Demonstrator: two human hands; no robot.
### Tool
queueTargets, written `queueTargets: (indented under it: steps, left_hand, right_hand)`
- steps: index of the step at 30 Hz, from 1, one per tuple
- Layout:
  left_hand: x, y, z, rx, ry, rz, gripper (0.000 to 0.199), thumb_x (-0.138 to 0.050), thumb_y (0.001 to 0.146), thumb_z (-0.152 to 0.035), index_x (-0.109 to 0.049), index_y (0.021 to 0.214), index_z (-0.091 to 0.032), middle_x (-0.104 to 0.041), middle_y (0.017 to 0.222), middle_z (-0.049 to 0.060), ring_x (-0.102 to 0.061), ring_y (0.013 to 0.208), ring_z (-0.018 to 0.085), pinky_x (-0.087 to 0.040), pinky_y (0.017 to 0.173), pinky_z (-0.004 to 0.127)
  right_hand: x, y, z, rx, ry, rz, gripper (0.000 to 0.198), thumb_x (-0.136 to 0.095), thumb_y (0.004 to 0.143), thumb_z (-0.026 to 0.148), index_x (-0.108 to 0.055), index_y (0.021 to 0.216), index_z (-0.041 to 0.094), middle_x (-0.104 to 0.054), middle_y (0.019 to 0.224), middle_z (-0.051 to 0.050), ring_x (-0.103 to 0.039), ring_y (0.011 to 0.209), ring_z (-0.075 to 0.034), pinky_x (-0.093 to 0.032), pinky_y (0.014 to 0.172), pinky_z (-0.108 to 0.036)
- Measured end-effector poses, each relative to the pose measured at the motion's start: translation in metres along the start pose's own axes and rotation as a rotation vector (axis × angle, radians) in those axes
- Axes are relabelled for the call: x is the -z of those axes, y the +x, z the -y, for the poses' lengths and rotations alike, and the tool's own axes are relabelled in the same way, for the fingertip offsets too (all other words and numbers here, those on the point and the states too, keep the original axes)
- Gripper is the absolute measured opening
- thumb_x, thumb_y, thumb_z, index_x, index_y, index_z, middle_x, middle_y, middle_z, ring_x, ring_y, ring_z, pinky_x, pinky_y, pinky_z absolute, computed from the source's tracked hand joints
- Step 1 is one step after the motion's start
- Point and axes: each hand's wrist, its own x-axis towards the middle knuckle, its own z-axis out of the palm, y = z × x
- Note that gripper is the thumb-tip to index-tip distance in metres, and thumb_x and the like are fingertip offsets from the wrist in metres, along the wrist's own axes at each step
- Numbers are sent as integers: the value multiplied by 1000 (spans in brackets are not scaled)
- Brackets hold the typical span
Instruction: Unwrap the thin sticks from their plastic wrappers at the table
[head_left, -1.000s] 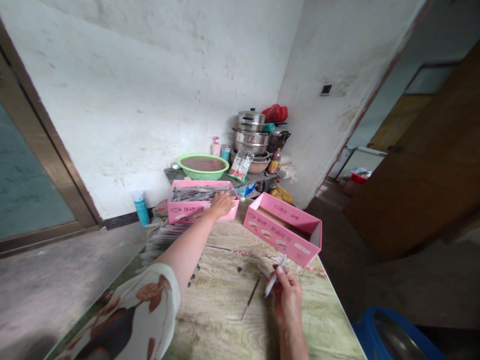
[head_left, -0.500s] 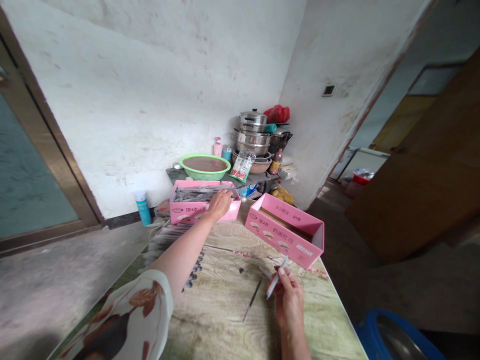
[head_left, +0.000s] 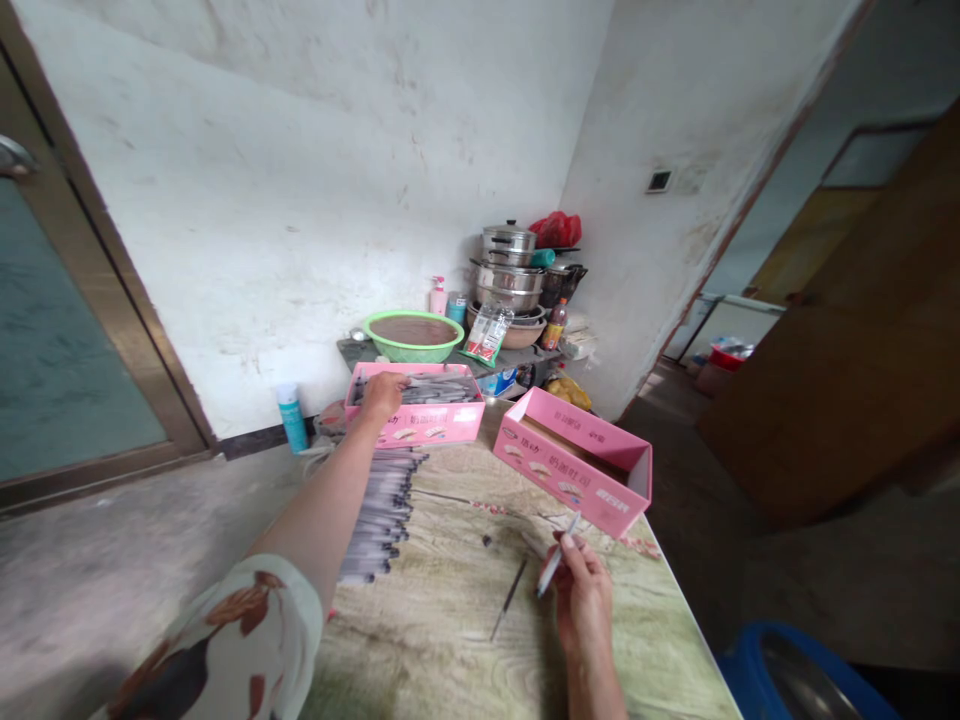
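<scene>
Fingers of your right hand close in a light pinch on a white pen, which slants above the table. Your left hand bends over the left end of 1 pink box, its fingers curled among the grey pens inside; you can't tell from here how far open they are, or whether they hold a pen.

That hand is what has just changed: half a second ago it was at the box's right end, and now it is at the left. For your sorting through the pens, this means the right part of the pile now shows, while your right hand keeps its grip.

Just left of the white pen lies a thin dark stick, with a small dark bit beyond it. A row of pens lies beside your left forearm. The 2nd pink box stands ahead of your right hand.
</scene>
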Motion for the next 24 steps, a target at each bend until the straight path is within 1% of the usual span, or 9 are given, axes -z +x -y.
queueTargets:
  steps: [4, 9, 12, 15, 17, 19, 21, 23, 24]
  left_hand:
    - [1, 1, 2, -59, -11, 43, 38, -50, 81, -9, -74, 106, -22, -76, 100, 4, -68, 101, 18, -49, 91, 24]
    - [5, 2, 1, -133, -2, 89, 32, -53, 80, -12, -77, 99, -23, -74, 108, 5, -65, 107, 22, -45, 97, 27]
    - [6, 0, -1, -143, -4, 106, 32, -53, 80, -11, -77, 96, -23, -73, 108, 5, -64, 107, 21, -44, 97, 28]
    - [6, -3, -4, -136, -17, 117, 28, -54, 79, -12, -76, 93, -22, -74, 104, 5, -65, 101, 21, -46, 94, 28]
    - [9, -6, -8, -138, -24, 116, 26, -54, 79, -12, -74, 93, -20, -74, 103, 6, -65, 100, 21, -47, 92, 29]
    - [15, -9, -14, -129, -58, 47, 27, -50, 83, -13, -71, 99, -19, -72, 106, 7, -64, 103, 21, -46, 93, 31]
    - [23, -14, -25, -92, -212, -93, 28, -47, 86, -16, -68, 105, -18, -70, 108, 8, -63, 103, 21, -46, 92, 32]
    - [29, -23, -42, -7, -543, -189, 27, -48, 87, -21, -65, 107, -17, -70, 102, 8, -65, 90, 19, -49, 82, 30]
    - [30, -31, -51, 44, -755, -176, 26, -50, 87, -23, -64, 107, -16, -70, 98, 7, -65, 80, 16, -50, 75, 29]
  right_hand:
    - [0, 1, 0, 0, -6, -7, 35, -81, 65, 41, -67, 85, 16, -59, 57, 4, -48, 44, -9, -39, 37, -20]
    - [0, 2, 1, -3, -8, -11, 36, -82, 64, 41, -67, 85, 17, -59, 57, 4, -48, 44, -9, -40, 37, -20]
    - [1, 1, 0, 0, -10, -14, 36, -82, 64, 41, -67, 85, 16, -58, 56, 5, -47, 44, -9, -40, 37, -20]
    - [2, 2, -1, 4, -9, -13, 34, -81, 65, 41, -68, 85, 17, -58, 57, 4, -47, 44, -8, -39, 38, -19]
    - [3, 2, -1, 4, -9, -15, 33, -81, 65, 40, -68, 85, 17, -59, 57, 4, -47, 44, -8, -39, 38, -19]
    - [2, 2, -1, 3, -11, -17, 33, -81, 66, 40, -68, 85, 17, -59, 57, 4, -48, 45, -9, -39, 38, -19]
    - [1, 2, -1, 6, -20, 10, 32, -80, 67, 40, -68, 85, 17, -60, 58, 3, -48, 45, -9, -40, 39, -20]
    - [-2, 0, 0, 8, -48, 73, 31, -78, 69, 42, -68, 86, 17, -61, 59, 2, -50, 45, -10, -41, 40, -21]
    - [-4, -1, 0, 8, -66, 110, 32, -77, 70, 42, -67, 87, 17, -62, 59, 1, -50, 45, -11, -42, 40, -22]
